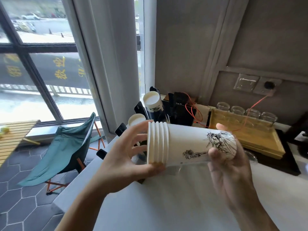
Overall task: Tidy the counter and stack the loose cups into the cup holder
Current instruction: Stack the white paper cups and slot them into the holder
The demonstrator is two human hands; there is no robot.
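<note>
A nested stack of several white paper cups [186, 144] with black line drawings lies on its side in the air above the white counter [166, 197]. My left hand [126, 157] grips the rim end of the stack, thumb under the rims. My right hand [230, 170] holds the bottom end, thumb on the cup wall. Behind the stack stands the black cup holder [141, 109], with two columns of white cups [152, 101] showing their bases, the nearer one [136, 120] just past my left fingers.
A yellow wooden tray [260, 140] with several upturned glasses [253, 114] sits at the back right, with an orange cable [196, 112] running to a wall socket [268, 85]. A black box [183, 112] stands behind the holder. A green folding chair [66, 147] is on the floor to the left.
</note>
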